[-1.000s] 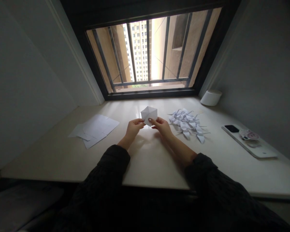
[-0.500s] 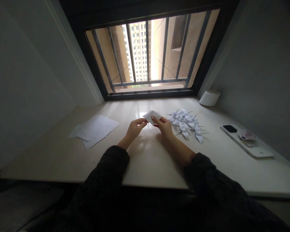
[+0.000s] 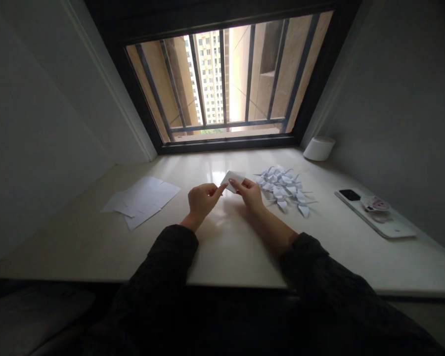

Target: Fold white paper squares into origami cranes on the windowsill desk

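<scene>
A small folded piece of white paper (image 3: 233,176) is held up over the middle of the white sill. My right hand (image 3: 249,193) grips it from the right, thumb on the near face and fingers behind. From the left, my left hand (image 3: 203,199) pinches the paper's lower left corner with the thumb stretched along it and the other fingers curled in. Just right of my right hand lies a pile of folded white paper cranes (image 3: 282,185). Flat sheets of white paper (image 3: 152,195) overlap on the left of the sill.
A white phone (image 3: 381,217) with a round grip on its back lies at the right. Near the window corner stands a white cylindrical object (image 3: 319,148). A dark-framed window (image 3: 226,145) with bars closes off the back, and walls flank both sides.
My left hand has turned, its fingers curling in and its thumb now lying along the paper's corner. The paper has tilted slightly in my right hand. The whole view has shifted a little.
</scene>
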